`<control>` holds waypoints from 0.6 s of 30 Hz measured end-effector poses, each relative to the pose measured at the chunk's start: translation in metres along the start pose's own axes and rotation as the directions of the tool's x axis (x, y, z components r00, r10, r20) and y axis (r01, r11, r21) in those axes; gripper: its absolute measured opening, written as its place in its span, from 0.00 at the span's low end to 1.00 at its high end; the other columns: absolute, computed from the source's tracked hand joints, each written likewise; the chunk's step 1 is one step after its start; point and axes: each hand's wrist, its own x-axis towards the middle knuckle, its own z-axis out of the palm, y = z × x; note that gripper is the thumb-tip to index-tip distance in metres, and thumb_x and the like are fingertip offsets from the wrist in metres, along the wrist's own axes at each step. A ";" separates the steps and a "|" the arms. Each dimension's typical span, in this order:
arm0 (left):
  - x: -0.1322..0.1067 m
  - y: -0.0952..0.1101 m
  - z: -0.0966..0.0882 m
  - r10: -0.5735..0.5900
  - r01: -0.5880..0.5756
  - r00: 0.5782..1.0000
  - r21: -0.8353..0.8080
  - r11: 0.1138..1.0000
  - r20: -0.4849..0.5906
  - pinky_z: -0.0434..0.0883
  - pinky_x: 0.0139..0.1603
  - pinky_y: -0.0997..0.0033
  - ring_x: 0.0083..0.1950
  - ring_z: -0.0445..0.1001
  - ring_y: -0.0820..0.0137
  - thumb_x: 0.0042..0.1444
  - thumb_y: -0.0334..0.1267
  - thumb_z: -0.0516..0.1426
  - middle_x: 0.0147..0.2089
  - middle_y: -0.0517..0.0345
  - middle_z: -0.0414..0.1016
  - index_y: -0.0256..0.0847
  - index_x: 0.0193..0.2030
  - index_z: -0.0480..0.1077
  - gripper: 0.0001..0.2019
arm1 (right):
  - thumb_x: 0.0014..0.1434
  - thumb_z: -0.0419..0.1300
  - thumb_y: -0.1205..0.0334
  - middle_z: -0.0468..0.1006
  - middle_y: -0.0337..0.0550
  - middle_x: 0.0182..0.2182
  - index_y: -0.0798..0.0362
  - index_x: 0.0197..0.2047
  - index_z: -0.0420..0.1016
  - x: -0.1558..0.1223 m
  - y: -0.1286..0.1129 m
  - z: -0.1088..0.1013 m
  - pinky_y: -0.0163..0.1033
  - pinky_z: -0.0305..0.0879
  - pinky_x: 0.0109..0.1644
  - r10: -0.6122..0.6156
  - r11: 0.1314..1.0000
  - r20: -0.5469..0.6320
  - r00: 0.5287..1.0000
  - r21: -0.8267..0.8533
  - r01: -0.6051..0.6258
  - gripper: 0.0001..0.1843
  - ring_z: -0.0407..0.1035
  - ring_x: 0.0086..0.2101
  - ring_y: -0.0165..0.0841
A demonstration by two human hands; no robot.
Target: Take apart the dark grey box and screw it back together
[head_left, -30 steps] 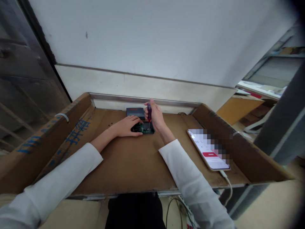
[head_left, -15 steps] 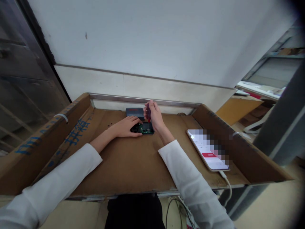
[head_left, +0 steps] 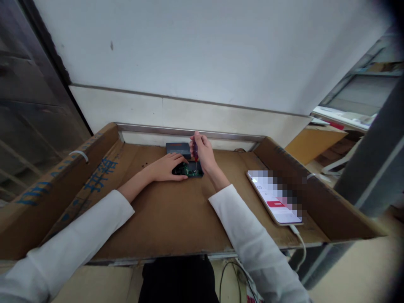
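The right hand (head_left: 204,155) has its grip closed round a screwdriver (head_left: 195,150) held upright, tip down on the circuit board (head_left: 192,170) directly below the grip — while the left hand (head_left: 166,167) lies flat, fingers open, on that board's left end.

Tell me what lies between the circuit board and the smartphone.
Head view: the right hand, holding a screwdriver, and its forearm cross there; otherwise bare cardboard tray floor from circuit board to smartphone.

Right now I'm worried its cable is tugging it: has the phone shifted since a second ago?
No. The phone lies just as close to the tray's right wall as before; only the whole view drifted slightly.
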 end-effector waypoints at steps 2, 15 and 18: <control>0.000 0.000 0.000 0.001 -0.001 1.000 -0.002 1.000 0.000 0.61 0.58 0.56 0.55 0.68 0.55 0.56 0.58 0.54 0.52 0.47 0.71 0.40 0.53 0.66 0.26 | 0.55 0.53 0.36 0.64 0.30 0.21 0.51 0.32 0.64 0.000 0.000 0.000 0.29 0.53 0.18 -0.005 1.000 0.017 1.000 -0.009 0.005 0.24 0.56 0.17 0.20; 0.000 0.002 -0.002 -0.026 0.025 0.999 0.011 1.000 0.031 0.61 0.58 0.57 0.56 0.67 0.56 0.57 0.58 0.53 0.54 0.47 0.69 0.41 0.53 0.65 0.26 | 0.61 0.49 0.40 0.56 0.29 0.16 0.51 0.27 0.62 0.004 -0.002 -0.004 0.30 0.47 0.17 -0.044 0.991 -0.168 0.985 0.119 0.065 0.23 0.50 0.15 0.21; 0.000 0.003 -0.002 -0.024 0.024 0.999 0.017 1.000 0.030 0.60 0.58 0.57 0.56 0.67 0.56 0.57 0.59 0.53 0.54 0.47 0.69 0.40 0.53 0.65 0.26 | 0.61 0.49 0.40 0.55 0.29 0.16 0.51 0.26 0.61 0.003 -0.002 -0.004 0.30 0.46 0.17 -0.035 0.992 -0.161 0.986 0.118 0.054 0.23 0.49 0.14 0.21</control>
